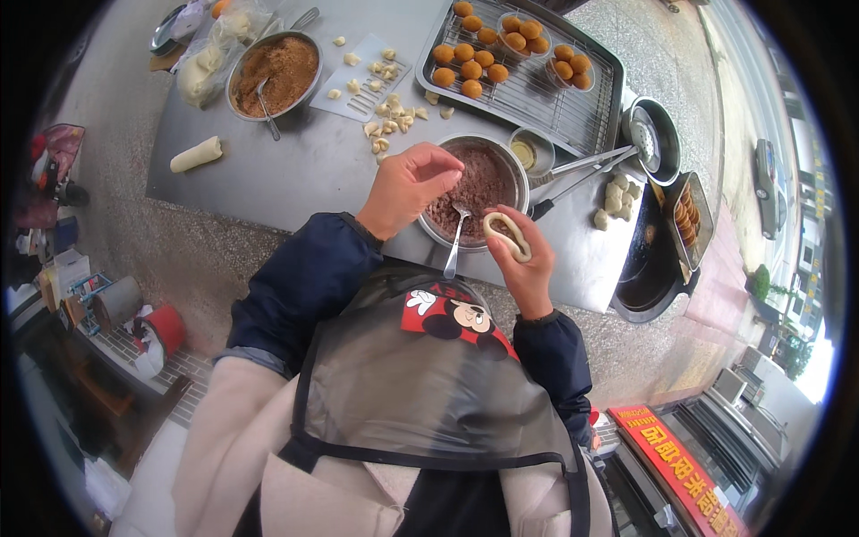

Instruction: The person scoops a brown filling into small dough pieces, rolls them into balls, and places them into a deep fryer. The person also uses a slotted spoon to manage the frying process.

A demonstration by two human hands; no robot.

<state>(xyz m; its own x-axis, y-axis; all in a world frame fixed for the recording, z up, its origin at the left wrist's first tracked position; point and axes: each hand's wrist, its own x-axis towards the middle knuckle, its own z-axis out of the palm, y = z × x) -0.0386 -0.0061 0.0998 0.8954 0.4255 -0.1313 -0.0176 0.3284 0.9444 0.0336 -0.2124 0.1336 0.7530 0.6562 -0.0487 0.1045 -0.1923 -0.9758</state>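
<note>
My right hand (527, 268) holds a piece of pale dough (507, 237) curved into a cup, its rim facing up. What lies inside the cup is hard to make out. Above the left side of a steel bowl (520, 176), my left hand (409, 186) is curled, thumb and fingertips close together with a narrow gap and nothing visible between them. Crumbly purplish-brown filling (480, 168) fills the bowl. A metal spoon (456, 243) stands in it, handle leaning over the near rim.
Beyond are small dough pieces (389, 114), a slotted white scraper (349, 94), a bowl of brown crumbs (251, 50) and a dough roll (196, 155). Fried balls (471, 69) sit on a wire-rack tray (577, 117). To the right are a glass cup (541, 144), a skimmer (644, 144) and a black pan (637, 288).
</note>
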